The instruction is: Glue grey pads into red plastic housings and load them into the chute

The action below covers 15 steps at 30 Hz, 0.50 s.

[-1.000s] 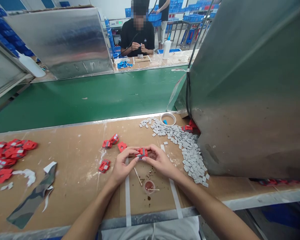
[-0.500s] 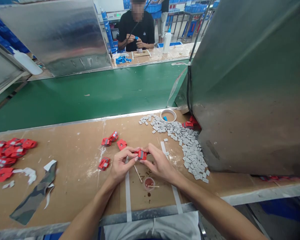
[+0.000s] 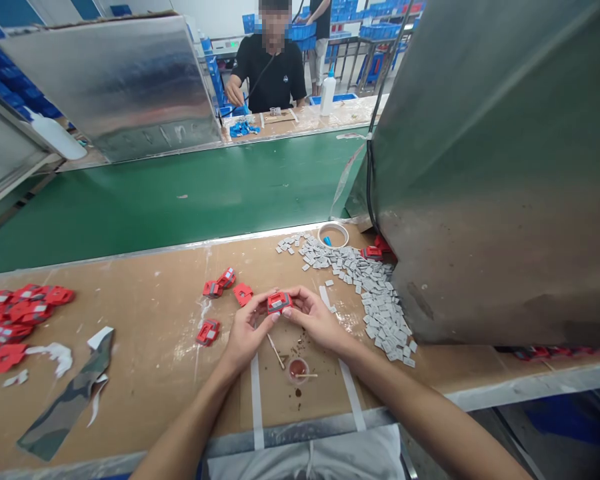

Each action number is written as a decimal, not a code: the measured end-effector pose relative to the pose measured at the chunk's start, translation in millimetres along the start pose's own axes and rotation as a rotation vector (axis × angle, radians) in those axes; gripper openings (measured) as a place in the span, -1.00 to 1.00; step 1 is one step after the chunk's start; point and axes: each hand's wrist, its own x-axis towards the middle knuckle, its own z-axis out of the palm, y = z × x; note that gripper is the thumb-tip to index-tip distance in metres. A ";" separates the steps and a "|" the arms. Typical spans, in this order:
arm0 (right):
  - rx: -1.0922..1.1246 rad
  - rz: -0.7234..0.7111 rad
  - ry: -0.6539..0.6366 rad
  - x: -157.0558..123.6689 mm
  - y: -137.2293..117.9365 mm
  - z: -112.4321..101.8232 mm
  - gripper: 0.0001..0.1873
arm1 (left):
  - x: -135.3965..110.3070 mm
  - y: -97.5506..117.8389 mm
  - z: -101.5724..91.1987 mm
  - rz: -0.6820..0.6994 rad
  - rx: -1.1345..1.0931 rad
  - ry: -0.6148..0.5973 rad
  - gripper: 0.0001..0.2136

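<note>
both bare hands meet above the brown table [image 3: 150, 373], with one small red block [image 3: 279, 303] gripped between them. the left hand [image 3: 245, 333] pinches the block's left end between thumb and fingers, and the right hand [image 3: 320, 323] pinches the right end in the same way. the block's longer axis seems to run sideways, from one hand to the other, roughly in line with the near table edge. its hollow, framed side faces up and towards the person, and a grey band shows along the near side. a loose red piece [image 3: 243, 294] lies just beyond the left hand, with a pair of red blocks [image 3: 220, 283] farther left and a single red block [image 3: 209, 332] nearer, its long axis slanting. below the hands, a small cup [image 3: 299, 371] of reddish-brown liquid has a stick [image 3: 307, 375] lying in it, while another stick [image 3: 275, 351] lies at a slant on the table, near the cup. right of the right hand spreads a pile of grey chips [image 3: 387, 317], with a tape roll [image 3: 333, 235] at its far end. a heap of red pieces [image 3: 20, 313] lies well apart, at far left.
</note>
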 end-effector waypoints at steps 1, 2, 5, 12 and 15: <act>-0.063 -0.028 0.015 -0.5 -1.2 -0.4 -0.67 | 0.3 -1.4 -0.9 -0.011 0.009 -0.005 -0.62; -0.155 -0.073 0.031 -1.2 -3.7 -1.0 -0.69 | 0.6 -2.6 -2.0 -0.020 0.021 -0.011 -0.61; -0.482 -0.236 0.026 -3.2 -15.1 -4.1 -0.81 | 1.7 -4.9 -5.1 -0.007 0.120 -0.010 -0.64; -0.681 -0.261 -0.063 -3.7 -17.6 -7.9 -0.94 | 1.1 -1.9 -5.2 0.156 0.385 -0.057 -0.72; -0.714 -0.200 -0.062 -6.0 -12.9 -4.4 -0.87 | -0.8 -1.0 -4.1 0.174 0.422 -0.085 -0.74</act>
